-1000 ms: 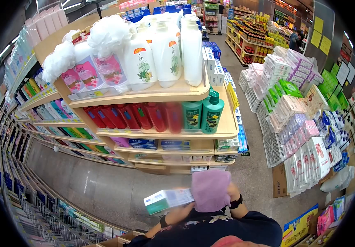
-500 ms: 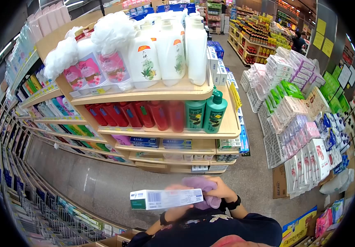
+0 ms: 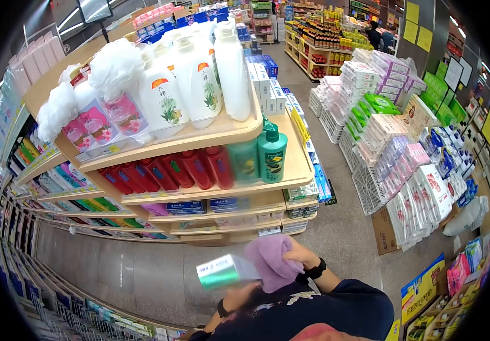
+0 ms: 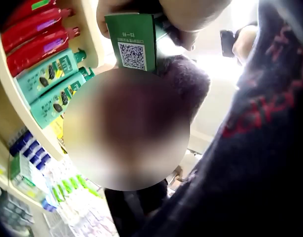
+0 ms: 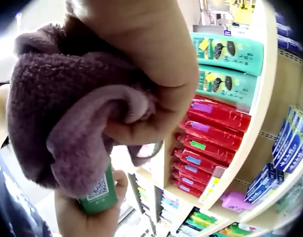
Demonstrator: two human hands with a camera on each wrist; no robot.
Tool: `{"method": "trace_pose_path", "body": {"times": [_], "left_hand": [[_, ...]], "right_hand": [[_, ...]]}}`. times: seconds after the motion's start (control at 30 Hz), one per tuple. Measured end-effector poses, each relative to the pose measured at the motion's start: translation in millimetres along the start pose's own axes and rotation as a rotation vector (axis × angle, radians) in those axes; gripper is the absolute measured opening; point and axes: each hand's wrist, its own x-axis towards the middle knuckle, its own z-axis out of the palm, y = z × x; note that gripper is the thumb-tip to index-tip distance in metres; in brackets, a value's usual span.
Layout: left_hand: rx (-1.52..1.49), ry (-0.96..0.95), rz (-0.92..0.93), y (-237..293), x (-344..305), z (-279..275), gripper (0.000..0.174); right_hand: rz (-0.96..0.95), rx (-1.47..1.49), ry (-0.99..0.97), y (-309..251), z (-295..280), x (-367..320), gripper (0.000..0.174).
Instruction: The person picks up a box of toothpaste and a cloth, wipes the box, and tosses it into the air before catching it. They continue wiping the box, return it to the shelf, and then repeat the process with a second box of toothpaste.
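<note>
My left hand grips a long white-and-green carton near its right end, low in front of my chest. The carton's green end panel, printed with a QR code, shows in the left wrist view. In my right hand is a fluffy purple cloth, and it overlaps the carton's right end in the head view. Seen from the right wrist, the fingers curl into the bunched cloth, and the left hand holds the carton just below it.
Ahead stands a wooden shelf unit with white pump bottles, red bottles and a green pump bottle. Stacked packs in white baskets line the right side. Hanging racks are at the left.
The cloth went from covering the right hand to bunched, and now hangs spread against the carton. The carton has tilted, turning its green end upward. The head view has swung right.
</note>
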Motion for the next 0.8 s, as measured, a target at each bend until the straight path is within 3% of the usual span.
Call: {"method": "trace_pose_path", "body": {"times": [0.07, 0.13, 0.2, 0.27, 0.33, 0.4, 0.47, 0.53, 0.57, 0.6, 0.67, 0.7, 0.73, 0.8], "left_hand": [[0.024, 0.048, 0.105, 5.0, 11.3, -4.4, 0.047], [0.063, 0.088, 0.582, 37.7, 40.7, -7.8, 0.069], [-0.09, 0.182, 0.594, 28.0, 42.4, 6.3, 0.076], [-0.144, 0.22, 0.497, 17.2, 42.8, 11.8, 0.072], [-0.17, 0.241, 0.449, 18.7, 40.3, 12.0, 0.071], [-0.09, 0.252, 0.257, 28.0, 33.9, 9.3, 0.061], [-0.009, 0.281, 0.214, 1.8, 21.8, 0.7, 0.051], [0.341, 0.168, 0.334, -10.8, 15.6, -1.9, 0.018], [0.195, 0.167, 0.209, -37.5, 7.0, -1.5, 0.051], [0.193, 0.168, 0.206, -40.6, 5.2, 0.4, 0.051], [0.333, 0.135, 0.359, -44.4, 2.5, 4.3, 0.054], [0.396, 0.151, 0.351, -56.1, -0.8, 3.4, 0.061], [0.398, 0.151, 0.353, -33.2, 14.4, 2.6, 0.061], [-0.031, 0.188, 0.629, 16.2, 51.3, 2.8, 0.066]], "right_hand": [[0.05, -0.271, -0.044, 19.0, -17.0, 4.1, 0.045], [0.04, -0.41, -0.046, 17.3, -7.4, 4.3, 0.045], [0.031, -0.54, -0.043, 19.8, -2.3, 0.2, 0.045], [0.101, -0.153, -0.083, 20.2, -4.7, -3.2, 0.044], [0.058, -0.136, -0.055, -1.6, 8.5, -10.0, 0.045], [-0.06, 0.111, 0.158, -13.3, 9.1, -18.7, 0.048], [0.028, 0.211, 0.235, -6.5, -6.4, -33.0, 0.049], [-0.348, -0.945, 0.216, -9.8, -8.0, -37.2, 0.043], [0.008, -0.096, 0.269, -8.8, -11.5, -36.7, 0.042], [0.011, -0.097, 0.269, -12.8, -9.5, -28.1, 0.042], [0.076, -0.219, -0.035, -23.2, -2.1, -3.4, 0.041], [0.097, -0.15, 0.029, -9.5, -8.7, -0.1, 0.051], [0.095, -0.149, 0.028, -4.2, -8.0, 0.7, 0.051], [-0.064, -0.481, 0.07, 3.2, -7.3, 3.2, 0.041]]}}
